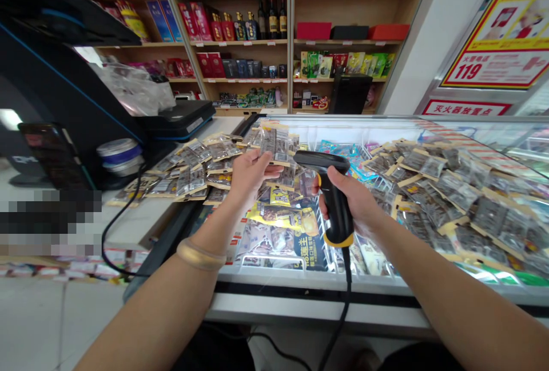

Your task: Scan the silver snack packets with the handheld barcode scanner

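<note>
My left hand (253, 175) pinches a small clear snack packet (274, 141) with tan edges and holds it up, its printed back toward me. In my right hand (354, 196) is a black barcode scanner (337, 205) with yellow trim, its head pointing left at the packet. The scanner's cable (346, 291) hangs down from the handle. Beside my left hand lies a pile of similar packets (191, 168), partly on the counter and partly on the freezer glass. To the right of the scanner, a larger pile of these packets (446, 188) covers the glass.
Under the glass, the chest freezer (274, 296) holds bagged frozen goods in wire baskets. A checkout terminal (64, 68), a phone (55, 156) and tape rolls (120, 156) stand at left. Shelves (240, 42) with boxes and bottles line the back.
</note>
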